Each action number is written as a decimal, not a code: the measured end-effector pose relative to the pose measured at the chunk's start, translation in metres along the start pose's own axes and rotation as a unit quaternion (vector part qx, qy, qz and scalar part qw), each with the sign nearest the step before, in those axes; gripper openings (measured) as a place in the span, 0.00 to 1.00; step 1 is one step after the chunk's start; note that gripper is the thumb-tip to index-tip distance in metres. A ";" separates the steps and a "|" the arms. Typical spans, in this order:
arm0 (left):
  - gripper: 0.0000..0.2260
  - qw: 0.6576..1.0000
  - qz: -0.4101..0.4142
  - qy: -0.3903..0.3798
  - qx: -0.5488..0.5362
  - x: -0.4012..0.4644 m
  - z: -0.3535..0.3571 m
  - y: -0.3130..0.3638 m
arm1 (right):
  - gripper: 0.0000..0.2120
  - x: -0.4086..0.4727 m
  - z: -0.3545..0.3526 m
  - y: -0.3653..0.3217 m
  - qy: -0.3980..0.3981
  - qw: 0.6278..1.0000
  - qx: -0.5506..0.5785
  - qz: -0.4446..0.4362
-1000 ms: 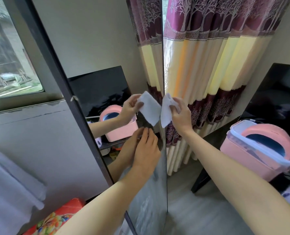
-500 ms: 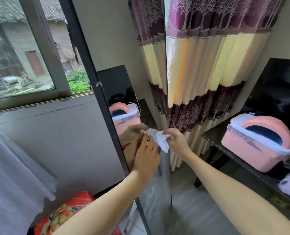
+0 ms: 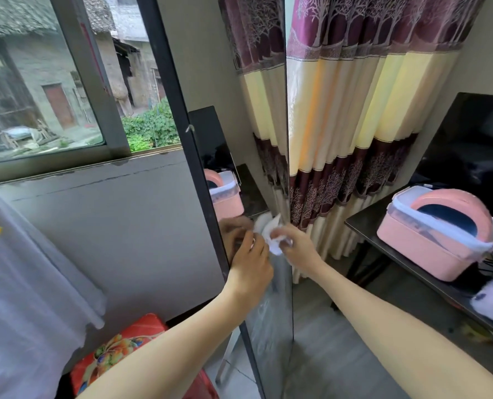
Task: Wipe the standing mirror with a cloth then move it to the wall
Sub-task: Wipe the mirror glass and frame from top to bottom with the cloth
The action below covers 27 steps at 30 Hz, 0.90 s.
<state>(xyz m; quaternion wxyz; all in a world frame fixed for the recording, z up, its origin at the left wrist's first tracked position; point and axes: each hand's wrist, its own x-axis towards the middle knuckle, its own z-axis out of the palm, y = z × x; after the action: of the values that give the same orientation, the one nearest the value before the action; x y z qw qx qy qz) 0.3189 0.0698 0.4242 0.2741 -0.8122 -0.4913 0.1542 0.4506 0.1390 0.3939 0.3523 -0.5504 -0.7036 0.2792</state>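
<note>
The tall black-framed standing mirror (image 3: pixel 257 145) stands upright in front of the window (image 3: pixel 66 82). Against its glass, the right hand (image 3: pixel 294 244) pinches a crumpled white cloth (image 3: pixel 271 240); the left hand (image 3: pixel 251 266), just beside the cloth, has its fingers curled against the glass near the frame.

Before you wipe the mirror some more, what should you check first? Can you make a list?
1. Cloth in the right hand: ok, bunched up and gripped.
2. Cloth touching the mirror glass: ok, pressed near its right edge.
3. Left hand steadying the mirror: ok, fingers rest against the glass.
4. Mirror standing firm: cannot tell, its foot is out of view.
5. Glass clean lower down: cannot tell, it only shows dim reflections.
6. Room beside the mirror: ok, the curtain hangs behind and the pink box sits apart on the dark table.
</note>
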 end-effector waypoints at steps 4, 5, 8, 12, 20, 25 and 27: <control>0.20 1.000 0.017 0.009 0.011 0.009 -0.004 -0.003 | 0.14 -0.002 -0.015 0.009 0.043 0.997 -0.024 0.052; 0.19 1.000 0.017 0.017 0.012 0.013 -0.006 -0.003 | 0.14 0.004 -0.021 0.005 0.073 0.996 -0.025 0.053; 0.18 1.000 0.004 0.020 0.018 0.025 -0.014 -0.003 | 0.14 0.027 -0.041 -0.012 0.132 0.990 -0.021 0.042; 0.21 0.999 -0.002 0.039 0.015 0.038 -0.020 -0.003 | 0.14 0.065 -0.057 -0.035 0.189 0.982 0.002 0.027; 0.21 0.999 0.016 0.035 -0.033 0.067 -0.004 -0.017 | 0.14 0.123 -0.043 -0.046 0.210 0.974 0.080 -0.030; 0.23 0.989 -0.102 0.100 -0.031 0.072 0.015 0.000 | 0.14 0.090 -0.015 0.034 0.094 0.989 -0.005 0.113; 0.23 0.997 -0.045 0.064 0.004 0.062 0.009 0.008 | 0.13 0.085 -0.019 0.047 0.083 0.987 -0.014 0.138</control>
<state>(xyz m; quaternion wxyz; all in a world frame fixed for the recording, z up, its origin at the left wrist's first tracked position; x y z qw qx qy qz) 0.3493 0.1242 0.4131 0.3147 -0.7965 -0.5082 0.0913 0.4807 0.2332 0.3845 0.3594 -0.6687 -0.5929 0.2686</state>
